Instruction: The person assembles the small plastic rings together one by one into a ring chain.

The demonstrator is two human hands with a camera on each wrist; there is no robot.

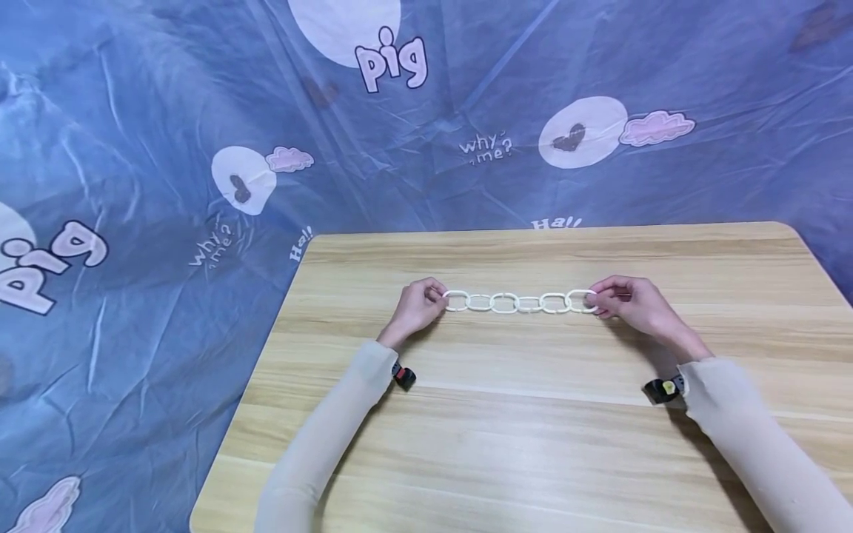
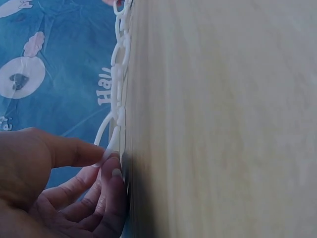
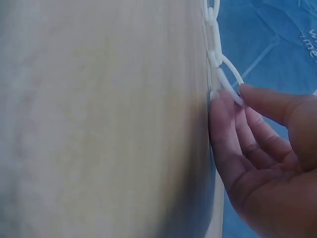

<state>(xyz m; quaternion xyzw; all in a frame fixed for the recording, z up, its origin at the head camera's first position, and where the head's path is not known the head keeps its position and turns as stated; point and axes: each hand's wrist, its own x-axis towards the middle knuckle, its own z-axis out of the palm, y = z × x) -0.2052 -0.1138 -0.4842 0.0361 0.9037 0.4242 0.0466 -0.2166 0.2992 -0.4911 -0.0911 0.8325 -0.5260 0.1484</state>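
A white chain of several oval plastic links (image 1: pixel 504 303) stretches in a nearly straight line from side to side near the middle of the table. At its left end my left hand (image 1: pixel 418 305) pinches the last link between thumb and fingertips, as the left wrist view also shows with the link (image 2: pixel 113 141). My right hand (image 1: pixel 633 302) pinches the link (image 3: pixel 229 85) at the opposite end in the same way. Both hands are low over the wood; whether the middle links touch the table I cannot tell.
The light wooden table (image 1: pixel 506 451) has rounded corners. Behind it and to its left hangs a blue printed cloth (image 1: pixel 426 178), reaching the table's far edge. Black wrist cameras (image 1: pixel 403 376) sit on both forearms, just past the pale sleeves.
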